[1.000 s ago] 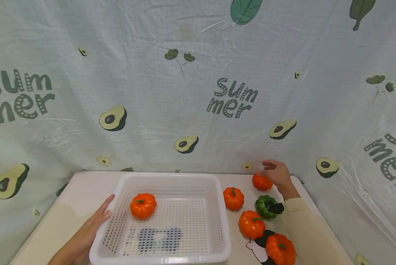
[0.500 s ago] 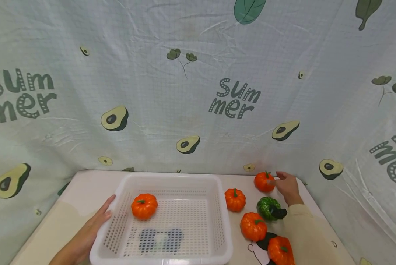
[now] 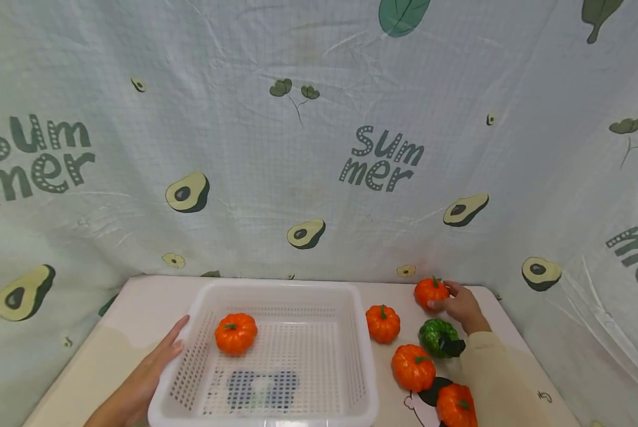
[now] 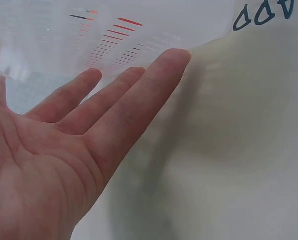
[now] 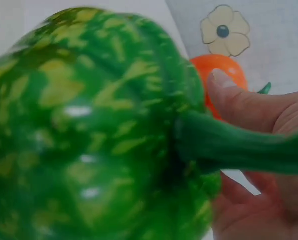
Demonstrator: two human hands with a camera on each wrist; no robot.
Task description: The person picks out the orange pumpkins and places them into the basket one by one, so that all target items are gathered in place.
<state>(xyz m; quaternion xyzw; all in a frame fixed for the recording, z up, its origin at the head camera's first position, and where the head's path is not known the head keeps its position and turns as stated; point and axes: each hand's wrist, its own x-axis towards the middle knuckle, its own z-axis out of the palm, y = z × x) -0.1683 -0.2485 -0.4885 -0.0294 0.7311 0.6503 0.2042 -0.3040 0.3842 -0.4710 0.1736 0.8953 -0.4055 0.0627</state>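
Note:
A white plastic basket (image 3: 369, 362) with slotted walls stands on the table, one small orange pumpkin (image 3: 235, 334) inside it at the left. My left hand (image 3: 150, 373) rests against the basket's left side with its fingers straight; the left wrist view has the fingertips at the slotted wall. At the far right, my right hand (image 3: 462, 307) grips another orange pumpkin (image 3: 429, 293), thumb in front and fingers behind. In the right wrist view a green mottled pumpkin (image 5: 88, 120) with a thick stem hides part of that hand and of the orange pumpkin (image 5: 224, 70).
Along the basket's right side lie more orange pumpkins: one near the rim (image 3: 383, 324), one closer to me (image 3: 413, 367), and one beside my right sleeve (image 3: 456, 405). A printed cloth (image 3: 254, 154) hangs behind the table (image 3: 137, 320).
My right hand has come down from above the far pumpkin to its right side and now grips it. The left hand stays at the basket. The head view has shifted slightly.

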